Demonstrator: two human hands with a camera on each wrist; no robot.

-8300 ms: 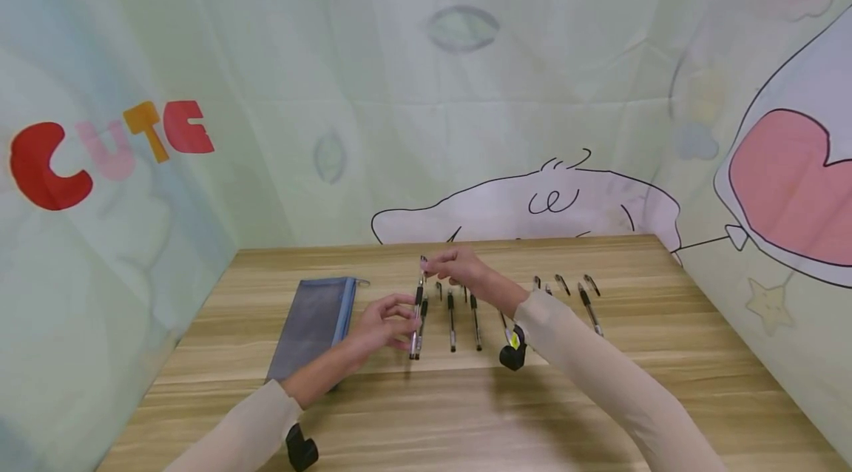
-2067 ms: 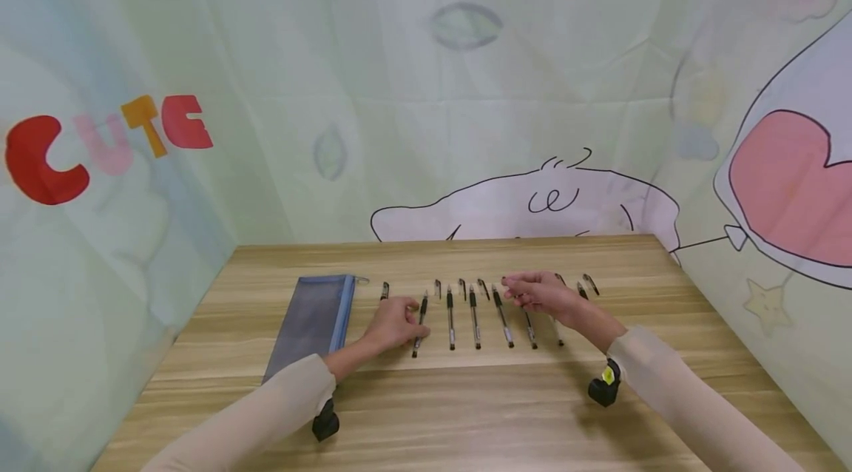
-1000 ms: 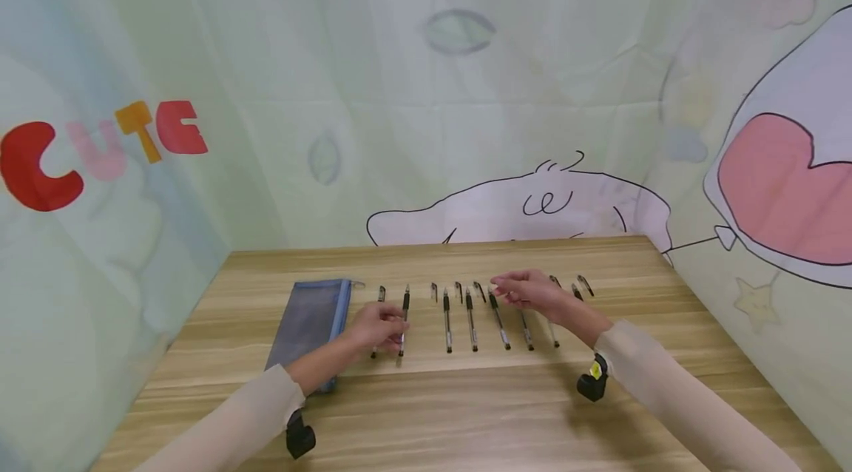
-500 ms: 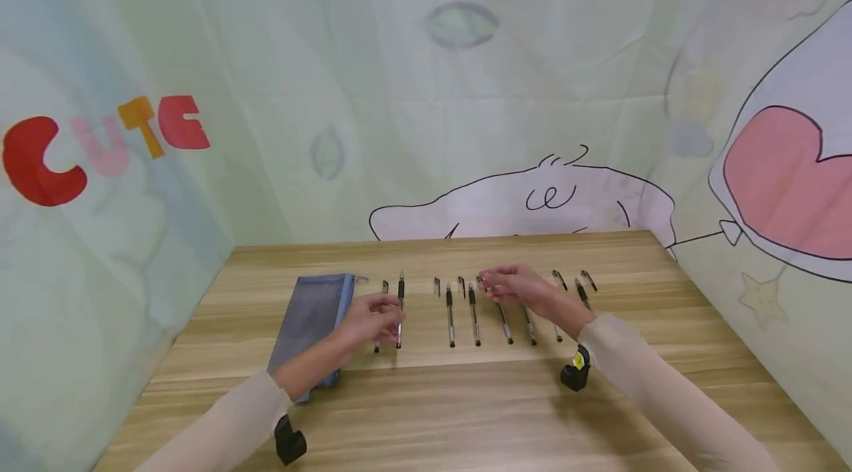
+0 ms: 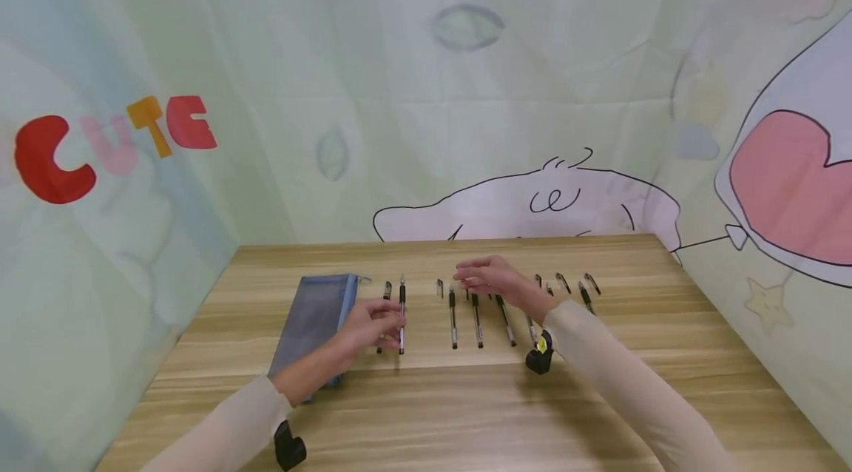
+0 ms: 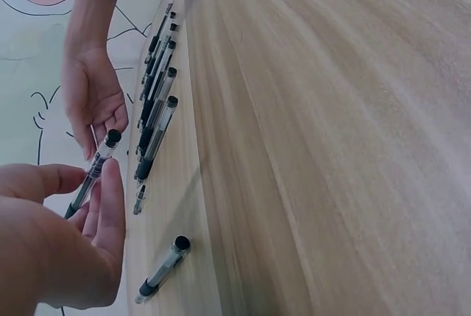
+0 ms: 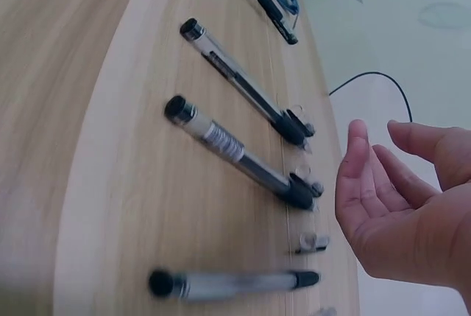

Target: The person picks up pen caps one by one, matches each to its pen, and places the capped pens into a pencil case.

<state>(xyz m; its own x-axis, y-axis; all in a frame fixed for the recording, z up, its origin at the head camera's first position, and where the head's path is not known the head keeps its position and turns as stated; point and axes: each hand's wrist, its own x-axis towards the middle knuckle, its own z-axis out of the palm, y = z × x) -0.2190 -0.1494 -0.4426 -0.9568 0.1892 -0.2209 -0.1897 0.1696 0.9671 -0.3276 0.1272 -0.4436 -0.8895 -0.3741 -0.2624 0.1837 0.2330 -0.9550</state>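
My left hand (image 5: 369,325) pinches an uncapped gel pen (image 5: 402,296) near its rear end, its bare tip pointing away from me. In the left wrist view this pen (image 6: 94,165) is raised off the table between thumb and fingers. Just left of it a capped gel pen (image 5: 387,288) lies on the table, partly behind the hand. My right hand (image 5: 495,280) hovers over the far ends of the pen row, fingers loosely bent. Nothing sits between its fingers in the right wrist view (image 7: 405,213). A loose pen cap (image 5: 440,288) lies left of the right hand.
A blue-grey mesh zip pouch (image 5: 313,317) lies at the left. Several uncapped pens, such as the leftmost pen (image 5: 454,320), form a row to the right, with loose caps like the far-right cap (image 5: 592,282) beyond them. Printed curtains surround the wooden table (image 5: 426,413).
The capped pen, earlier between both hands, now lies beside the pouch. My left hand has since lifted an uncapped pen and shifted left; my right hand has moved leftward over the row.
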